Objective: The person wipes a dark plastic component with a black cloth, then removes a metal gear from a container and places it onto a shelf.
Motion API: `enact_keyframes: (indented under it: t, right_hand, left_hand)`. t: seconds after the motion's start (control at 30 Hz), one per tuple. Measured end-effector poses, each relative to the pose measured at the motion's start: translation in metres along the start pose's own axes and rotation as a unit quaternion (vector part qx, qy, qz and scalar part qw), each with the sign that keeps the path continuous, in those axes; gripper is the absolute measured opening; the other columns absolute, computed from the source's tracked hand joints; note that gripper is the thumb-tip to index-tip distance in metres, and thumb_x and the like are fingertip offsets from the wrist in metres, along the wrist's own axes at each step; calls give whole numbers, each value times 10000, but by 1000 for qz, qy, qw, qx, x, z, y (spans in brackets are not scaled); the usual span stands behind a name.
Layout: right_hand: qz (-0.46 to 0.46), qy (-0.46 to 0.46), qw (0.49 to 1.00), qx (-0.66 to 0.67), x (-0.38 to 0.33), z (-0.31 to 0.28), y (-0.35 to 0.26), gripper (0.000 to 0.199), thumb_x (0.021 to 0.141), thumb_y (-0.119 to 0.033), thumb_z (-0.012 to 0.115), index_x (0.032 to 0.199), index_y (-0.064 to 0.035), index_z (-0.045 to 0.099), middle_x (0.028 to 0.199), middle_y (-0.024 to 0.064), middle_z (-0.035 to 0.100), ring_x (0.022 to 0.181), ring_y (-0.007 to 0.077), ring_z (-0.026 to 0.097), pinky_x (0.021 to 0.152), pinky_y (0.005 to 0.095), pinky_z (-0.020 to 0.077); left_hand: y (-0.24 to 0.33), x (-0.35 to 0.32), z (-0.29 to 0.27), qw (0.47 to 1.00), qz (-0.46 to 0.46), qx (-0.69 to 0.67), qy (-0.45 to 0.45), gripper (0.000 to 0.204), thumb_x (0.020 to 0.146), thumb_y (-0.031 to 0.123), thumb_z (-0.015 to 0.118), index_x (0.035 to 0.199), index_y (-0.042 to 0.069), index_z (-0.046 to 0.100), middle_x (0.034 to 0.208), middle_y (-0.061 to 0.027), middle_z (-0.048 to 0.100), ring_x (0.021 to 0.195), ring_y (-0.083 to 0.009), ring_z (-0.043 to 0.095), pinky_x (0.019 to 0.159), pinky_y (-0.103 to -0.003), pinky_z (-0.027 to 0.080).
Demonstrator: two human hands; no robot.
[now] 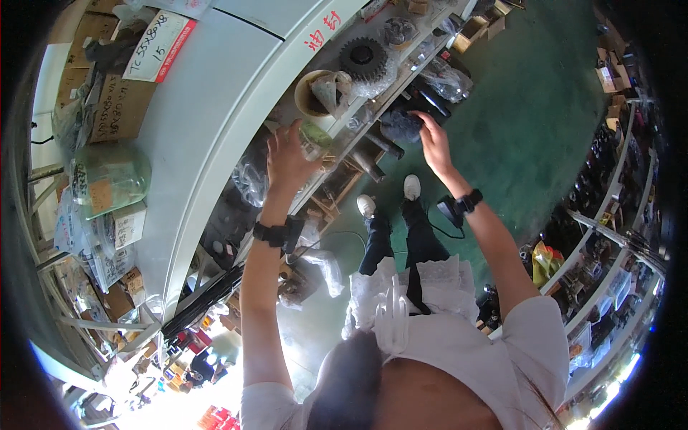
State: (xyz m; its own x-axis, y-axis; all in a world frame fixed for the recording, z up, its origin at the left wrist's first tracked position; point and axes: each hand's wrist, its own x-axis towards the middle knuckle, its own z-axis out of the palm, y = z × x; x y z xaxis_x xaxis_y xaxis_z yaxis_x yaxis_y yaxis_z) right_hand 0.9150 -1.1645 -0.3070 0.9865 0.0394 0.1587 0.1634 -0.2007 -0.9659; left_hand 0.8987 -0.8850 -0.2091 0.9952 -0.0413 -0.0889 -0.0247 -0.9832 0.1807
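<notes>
My left hand is at the shelf edge, its fingers curled around the side of a small clear container with a greenish round top. My right hand is out over the floor in front of the shelf, its fingertips closed on a crumpled dark blue rag. Just beyond the left hand stands a cream-coloured tub with a clear plastic bag sticking out of it. Past that lies a dark toothed gear on plastic wrapping. Both wrists wear black straps with small devices.
A grey metal shelf runs along my left, bearing a greenish plastic jar and cardboard boxes. Metal cylinders jut from the lower shelf. On my right, racks hold many parts. The floor is green.
</notes>
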Motion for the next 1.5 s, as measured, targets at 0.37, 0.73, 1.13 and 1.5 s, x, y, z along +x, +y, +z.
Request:
enact_keyframes:
  t: [0.37, 0.73, 1.13, 1.5]
  right_hand:
    - [69, -95, 993, -29, -72, -35, -39, 344, 795, 61, 388, 1093, -33, 532, 1021, 142, 569, 836, 276, 555, 755, 293, 419]
    - [17, 46, 985, 164, -62, -48, -70, 341, 824, 67, 336, 1128, 24, 484, 1128, 98, 533, 1030, 151, 502, 894, 258, 368]
    - [6, 112, 925, 363, -48, -30, -126, 257, 848, -16, 487, 1104, -13, 463, 925, -14, 498, 772, 34, 470, 675, 188, 379]
    - [132, 191, 952, 198, -49, -19, -112, 414, 850, -97, 485, 1207, -43, 281, 945, 56, 490, 781, 128, 539, 636, 268, 494]
  left_hand:
    - [-33, 59, 16, 995, -47, 90, -19, 887, 528, 398, 749, 1249, 85, 337, 1186, -188, 458, 1124, -336, 429, 913, -412, 376]
    - [-28, 62, 28, 983, -92, 159, -10, 957, 624, 406, 706, 1360, 120, 165, 1321, -164, 329, 1201, -318, 347, 968, -426, 313]
    - [132, -81, 0, 926, 164, -329, 86, 423, 717, 191, 660, 1076, 24, 512, 1037, -170, 540, 955, -340, 511, 819, -413, 404]
    - [124, -74, -15, 892, 103, -413, 153, 172, 719, 62, 624, 853, 34, 519, 765, -112, 551, 680, -296, 534, 624, -375, 416]
